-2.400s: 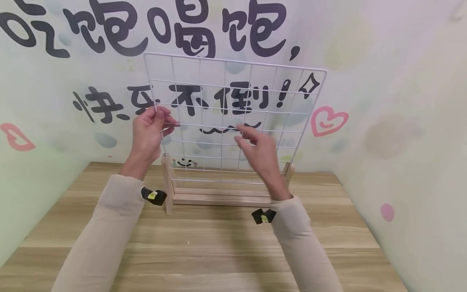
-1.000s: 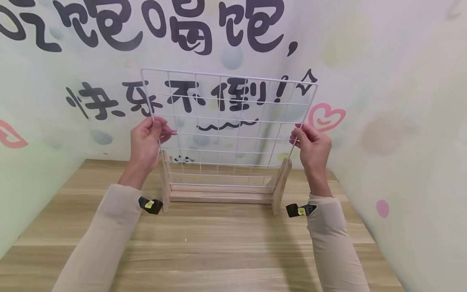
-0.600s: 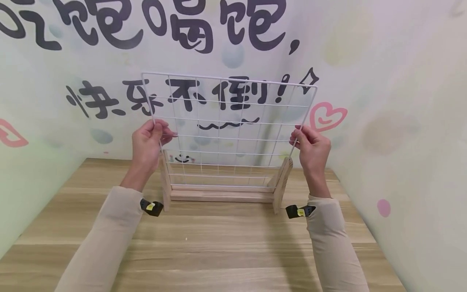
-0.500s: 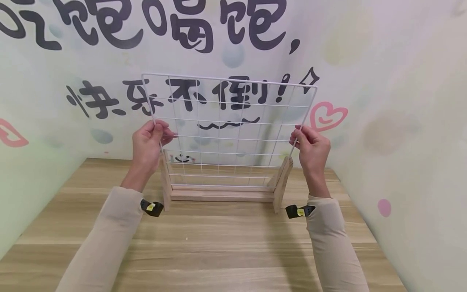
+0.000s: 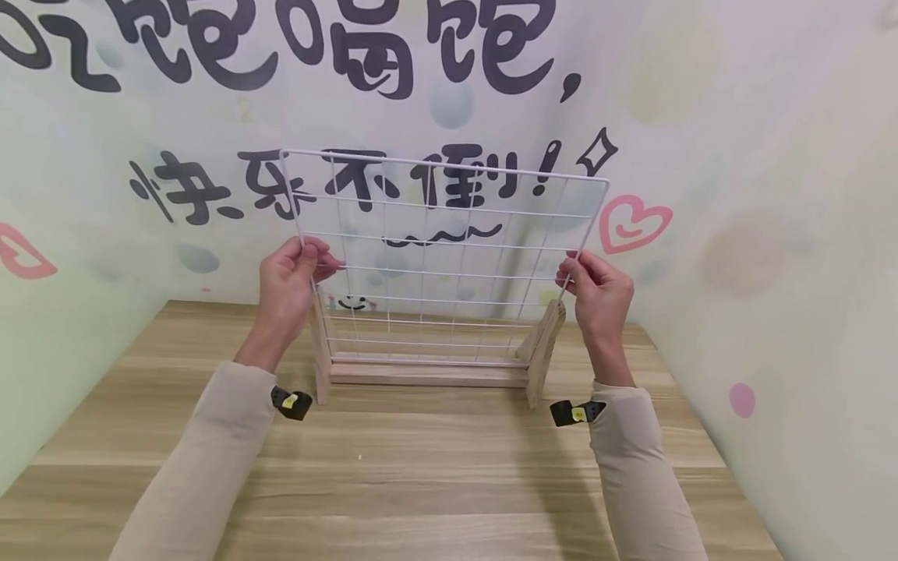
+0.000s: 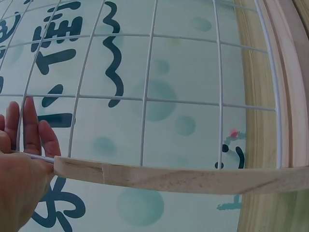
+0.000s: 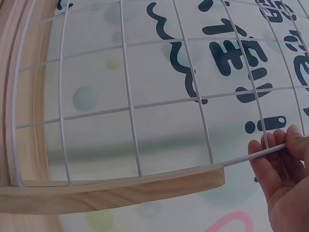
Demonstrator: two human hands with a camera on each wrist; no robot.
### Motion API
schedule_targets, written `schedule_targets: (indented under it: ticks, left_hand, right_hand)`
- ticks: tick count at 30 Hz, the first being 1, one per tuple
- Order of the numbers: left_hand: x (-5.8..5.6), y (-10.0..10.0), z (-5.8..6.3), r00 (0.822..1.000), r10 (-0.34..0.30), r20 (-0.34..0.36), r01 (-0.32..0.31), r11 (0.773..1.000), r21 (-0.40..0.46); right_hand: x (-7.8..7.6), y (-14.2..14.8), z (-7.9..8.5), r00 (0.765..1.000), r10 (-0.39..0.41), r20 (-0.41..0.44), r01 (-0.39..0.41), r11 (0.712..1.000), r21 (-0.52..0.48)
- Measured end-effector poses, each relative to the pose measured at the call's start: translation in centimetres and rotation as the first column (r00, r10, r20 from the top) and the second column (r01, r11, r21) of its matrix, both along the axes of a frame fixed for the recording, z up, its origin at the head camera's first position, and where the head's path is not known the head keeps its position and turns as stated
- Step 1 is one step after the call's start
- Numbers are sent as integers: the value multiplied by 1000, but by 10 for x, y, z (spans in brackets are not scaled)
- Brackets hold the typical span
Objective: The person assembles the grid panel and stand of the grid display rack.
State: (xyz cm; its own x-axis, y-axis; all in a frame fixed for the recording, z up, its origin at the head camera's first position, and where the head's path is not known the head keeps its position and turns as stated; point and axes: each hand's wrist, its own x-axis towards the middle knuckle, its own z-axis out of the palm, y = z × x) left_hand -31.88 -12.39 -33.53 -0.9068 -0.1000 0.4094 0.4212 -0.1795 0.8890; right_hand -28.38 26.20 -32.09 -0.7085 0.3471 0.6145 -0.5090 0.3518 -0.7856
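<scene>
A white wire grid panel point(image 5: 424, 275) stands between the two uprights of a pale wooden stand point(image 5: 428, 375), its lower edge right at the crossbar. My left hand point(image 5: 284, 280) pinches the panel's left side wire just above the left upright point(image 5: 319, 347). On the opposite side, my right hand point(image 5: 602, 294) holds the right side wire between thumb and fingers, above the right upright point(image 5: 543, 354). In the left wrist view the panel's side wire runs down along the wooden upright point(image 6: 183, 179). The right wrist view shows the same along the other upright point(image 7: 120, 193).
The stand rests on a wood-grain table point(image 5: 421, 483) close to the back wall point(image 5: 701, 156), which carries large black lettering and a pink heart point(image 5: 634, 224). Side walls border the table left and right. Black wrist cameras sit at both cuffs.
My right hand has moved from before the panel's middle to its right side wire and taken hold there. The panel has sunk lower between the uprights, my left hand staying on its left wire.
</scene>
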Motion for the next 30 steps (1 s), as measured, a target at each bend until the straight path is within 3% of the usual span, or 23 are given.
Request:
schedule_targets:
  ticks: [10,19,30]
  left_hand:
    - [0,-6,-9,999,35,40,-29,990,-135]
    - [1,-7,-15,998,49,49,-40,986,-162]
    - [0,-8,-11,1000,20,19,-16,977,-212]
  right_hand:
    - [-3,0,-7,1000,20,7,-20,1000,-10]
    - [-5,-1,-15,1000,31,3,-31,999,-23]
    - [-7,0,-14,999,38,-26,-39,999,-27]
